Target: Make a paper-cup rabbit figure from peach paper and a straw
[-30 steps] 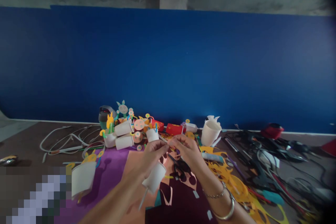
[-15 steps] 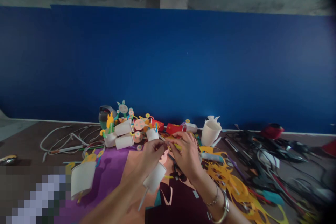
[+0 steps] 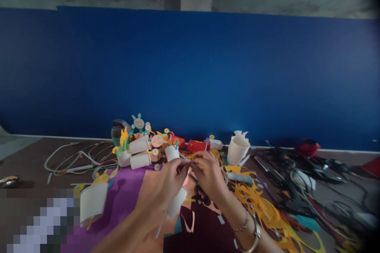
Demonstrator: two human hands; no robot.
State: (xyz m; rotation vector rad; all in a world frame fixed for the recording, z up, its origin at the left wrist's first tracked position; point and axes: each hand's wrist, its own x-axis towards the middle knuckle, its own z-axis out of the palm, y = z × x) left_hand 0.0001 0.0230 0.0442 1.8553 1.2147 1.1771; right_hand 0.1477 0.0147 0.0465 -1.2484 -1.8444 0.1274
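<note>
My left hand (image 3: pixel 175 176) and my right hand (image 3: pixel 208 172) meet over the middle of the table, fingertips pinched together. Whatever small piece lies between them is too hidden to name. Just below my left hand is a white paper cup (image 3: pixel 175 203), tilted, with a thin pale stick poking out of its lower end. A bit of pink paper shows at the cup's upper end, partly covered by my fingers. Black-handled scissors (image 3: pixel 202 195) appear to lie beneath my right hand. Another white cup (image 3: pixel 94 203) with yellow paper shapes stands to the left on purple paper (image 3: pixel 124 193).
Decorated cups (image 3: pixel 140 152) and red cups (image 3: pixel 197 145) are heaped at the back. Yellow paper offcuts (image 3: pixel 261 205) spread to the right, beside tangled cables (image 3: pixel 314 201). A white bin-like cup (image 3: pixel 238 150) stands before the blue partition (image 3: pixel 190 71). White cords (image 3: pixel 77 158) coil at left.
Both hands stay pinched together at nearly the same spot. My fingers have shifted slightly, and my left hand now covers more of the pink paper by the cup.
</note>
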